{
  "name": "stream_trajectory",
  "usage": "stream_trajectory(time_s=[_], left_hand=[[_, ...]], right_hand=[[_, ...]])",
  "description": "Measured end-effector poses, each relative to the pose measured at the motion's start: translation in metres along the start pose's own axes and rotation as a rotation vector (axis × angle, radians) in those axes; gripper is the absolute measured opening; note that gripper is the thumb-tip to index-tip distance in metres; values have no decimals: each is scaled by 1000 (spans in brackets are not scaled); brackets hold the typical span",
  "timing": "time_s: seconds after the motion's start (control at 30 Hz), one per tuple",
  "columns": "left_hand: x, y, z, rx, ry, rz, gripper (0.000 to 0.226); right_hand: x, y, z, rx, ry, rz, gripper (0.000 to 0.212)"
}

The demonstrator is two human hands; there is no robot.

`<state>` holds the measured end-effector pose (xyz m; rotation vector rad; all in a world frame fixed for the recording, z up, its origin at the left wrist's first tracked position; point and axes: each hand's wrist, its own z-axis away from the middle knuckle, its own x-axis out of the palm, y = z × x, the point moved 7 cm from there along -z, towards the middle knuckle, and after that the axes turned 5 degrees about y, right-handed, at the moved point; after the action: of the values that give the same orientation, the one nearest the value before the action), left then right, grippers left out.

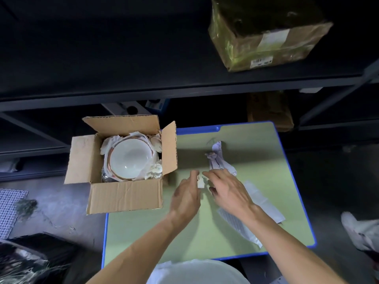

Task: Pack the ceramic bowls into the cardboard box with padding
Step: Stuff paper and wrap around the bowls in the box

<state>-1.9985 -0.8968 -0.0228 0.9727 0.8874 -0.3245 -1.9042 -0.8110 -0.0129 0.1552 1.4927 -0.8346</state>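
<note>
Hovering low over the green surface (256, 140), my left grip (186, 196) and right grip (227, 189) face each other with a small white paper scrap (201, 182) between them. The left grip has one finger stretched forward and the scrap sits right against its fingers; I cannot tell whether it pinches the scrap or only touches it. The right grip is spread wide, fingers fairly straight, its fingertips (206, 174) just beside the scrap and holding nothing I can see.

A ceramic bowl (129, 158), white with a thin coloured rim, sits upright in the cardboard box (123, 193), with crumpled paper padding (108, 143) packed around it. The box stands at the left edge of the surface with all four flaps open.

Beyond my right grip lies a twisted piece of paper (218, 158). Under and beside my right wrist lie a flat pale sheet (264, 203) and a mesh-patterned sheet (233, 222). The surface has a blue border.

The room is dim. A dark metal shelf (143, 93) runs across behind the surface, carrying a parcel (266, 42) wrapped in shiny film. On the grey floor (61, 201) to the left lies a white grid mat (8, 210).
</note>
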Motion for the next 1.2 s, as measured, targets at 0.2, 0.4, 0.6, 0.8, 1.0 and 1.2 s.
stream_trajectory(time_s=[0.2,0.4,0.6,0.8,1.0,1.2], left_hand=[[-27,19,24,177,75,184,23],[-51,27,48,167,108,263,25],[-91,31,70,197,137,326,20],[-141,19,85,254,302,355,21],[-181,-23,77,126,343,569,25],[-219,-72,70,-7,437,568,44]], right_hand=[[-29,-8,11,-28,-14,-160,31],[-59,-25,12,-1,-86,-212,19],[-89,-57,17,-14,-55,-326,19],[-110,-110,7,-108,-38,-398,14],[-113,-171,-22,-220,85,-457,21],[-82,-215,-45,-227,73,-500,45]])
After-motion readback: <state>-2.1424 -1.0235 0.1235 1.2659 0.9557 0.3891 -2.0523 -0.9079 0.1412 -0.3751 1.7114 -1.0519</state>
